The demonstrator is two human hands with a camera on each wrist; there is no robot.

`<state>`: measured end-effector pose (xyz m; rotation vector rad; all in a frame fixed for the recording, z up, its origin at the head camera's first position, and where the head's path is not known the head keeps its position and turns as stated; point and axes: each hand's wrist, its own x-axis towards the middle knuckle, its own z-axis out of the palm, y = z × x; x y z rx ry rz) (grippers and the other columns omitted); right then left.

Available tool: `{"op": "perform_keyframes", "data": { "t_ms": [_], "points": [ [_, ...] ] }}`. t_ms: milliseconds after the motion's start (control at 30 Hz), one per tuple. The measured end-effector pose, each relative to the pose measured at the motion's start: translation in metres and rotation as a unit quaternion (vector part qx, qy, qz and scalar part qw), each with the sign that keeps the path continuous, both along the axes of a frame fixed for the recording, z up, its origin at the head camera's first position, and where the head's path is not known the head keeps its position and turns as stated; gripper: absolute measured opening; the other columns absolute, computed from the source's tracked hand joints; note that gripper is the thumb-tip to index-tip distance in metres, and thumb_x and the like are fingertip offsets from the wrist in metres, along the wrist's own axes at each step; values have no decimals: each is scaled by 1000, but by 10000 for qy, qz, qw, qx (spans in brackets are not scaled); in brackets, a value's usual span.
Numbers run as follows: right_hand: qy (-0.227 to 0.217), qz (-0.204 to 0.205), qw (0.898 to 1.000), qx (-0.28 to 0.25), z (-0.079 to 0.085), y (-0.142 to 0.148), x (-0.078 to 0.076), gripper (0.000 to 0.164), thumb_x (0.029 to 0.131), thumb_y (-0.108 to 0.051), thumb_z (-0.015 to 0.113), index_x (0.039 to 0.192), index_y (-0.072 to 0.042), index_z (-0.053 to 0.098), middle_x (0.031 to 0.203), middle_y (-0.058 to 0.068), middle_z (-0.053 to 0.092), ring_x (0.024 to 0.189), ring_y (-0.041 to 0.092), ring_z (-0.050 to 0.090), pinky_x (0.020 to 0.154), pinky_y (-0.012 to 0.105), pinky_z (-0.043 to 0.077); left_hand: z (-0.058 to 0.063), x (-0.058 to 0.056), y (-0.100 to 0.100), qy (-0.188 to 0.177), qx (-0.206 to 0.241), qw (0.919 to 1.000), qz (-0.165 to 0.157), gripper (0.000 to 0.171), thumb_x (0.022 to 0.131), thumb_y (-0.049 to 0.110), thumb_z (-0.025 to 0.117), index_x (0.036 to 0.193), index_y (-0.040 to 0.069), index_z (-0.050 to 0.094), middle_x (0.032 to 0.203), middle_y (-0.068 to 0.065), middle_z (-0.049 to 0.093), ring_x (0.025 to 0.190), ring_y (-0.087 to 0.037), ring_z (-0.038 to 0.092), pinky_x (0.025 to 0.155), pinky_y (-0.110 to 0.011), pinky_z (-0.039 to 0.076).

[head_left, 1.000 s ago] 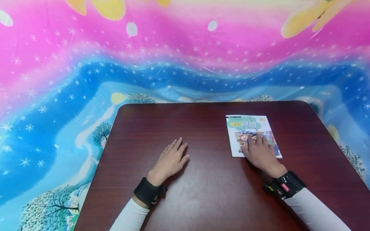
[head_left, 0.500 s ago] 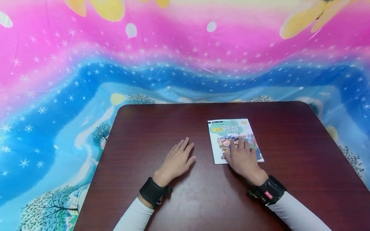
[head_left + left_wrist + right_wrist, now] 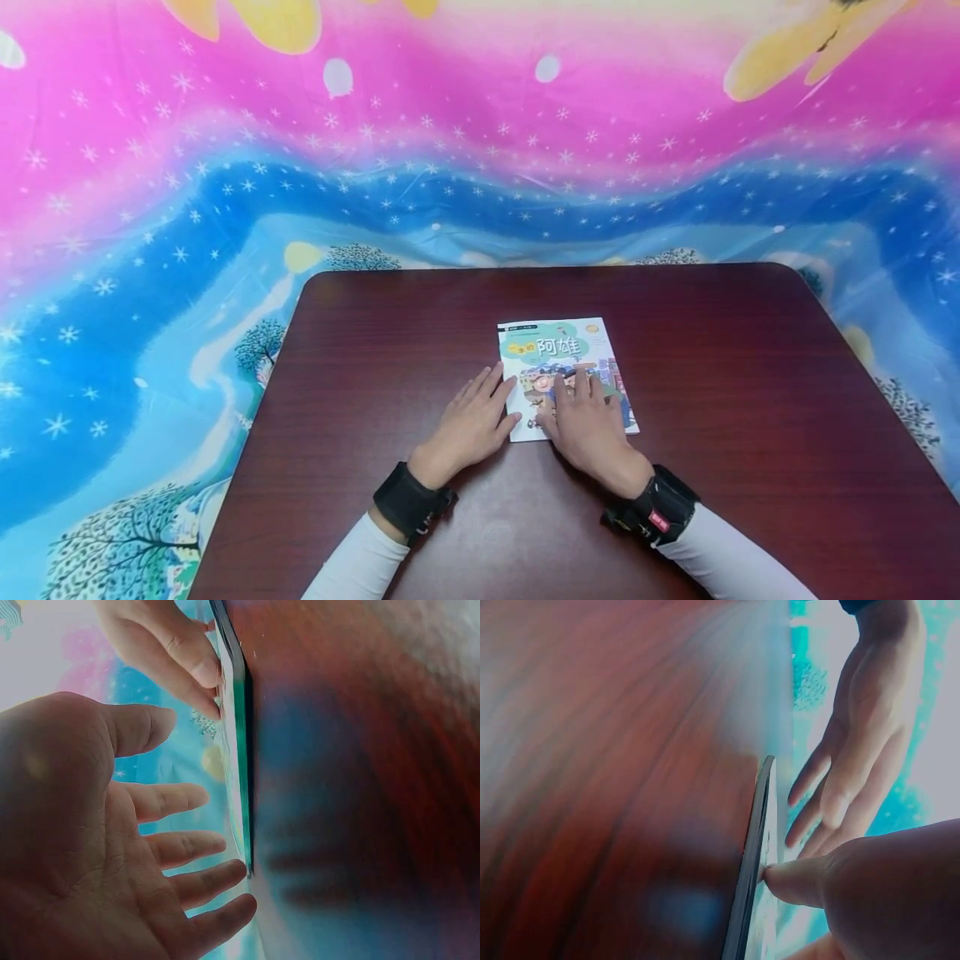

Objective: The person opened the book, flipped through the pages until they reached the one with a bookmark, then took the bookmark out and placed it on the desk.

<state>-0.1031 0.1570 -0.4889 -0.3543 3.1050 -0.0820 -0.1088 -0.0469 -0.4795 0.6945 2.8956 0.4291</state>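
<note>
Left hand [image 3: 467, 422]: fingers straight and spread, at the left side of the book [image 3: 553, 350]; pinching nothing, and I cannot tell if the tips touch it.
Where the book lies: flat on the table [image 3: 360, 333], about midway between its left and right edges, apart from the far edge.
Which way it points: big letters toward the far edge, leaning slightly left; its long way seems to run near to far.
How it may feel: likely light, thin, bendy and slidy; best held by its long sides.
Right hand [image 3: 591, 425]: fingers apart, resting on the book's front, thumb tip touching, no pinch.
</note>
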Motion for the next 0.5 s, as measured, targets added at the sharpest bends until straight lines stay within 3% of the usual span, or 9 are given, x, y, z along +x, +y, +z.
{"op": "perform_keyframes", "data": {
  "t_ms": [267, 500],
  "points": [
    [-173, -15, 9998, 11, 2, -14, 4, 78, 92, -59, 50, 147, -4, 46, 150, 34, 35, 132, 50, 38, 96, 69, 38, -1, 1, 3, -130, -2, 9999, -102, 63, 100, 47, 41, 155, 15, 36, 163, -13, 22, 148, -30, 20, 115, -49, 28],
    [44, 82, 10000, -9, 4, -19, 7, 77, 91, -58, 53, 144, -3, 49, 146, 35, 40, 128, 50, 42, 92, 67, 42, -4, 3, 5, -57, -46, 9998, -191, 62, 101, 45, 41, 154, 14, 37, 162, -14, 24, 148, -32, 19, 115, -48, 27]
  ]
}}
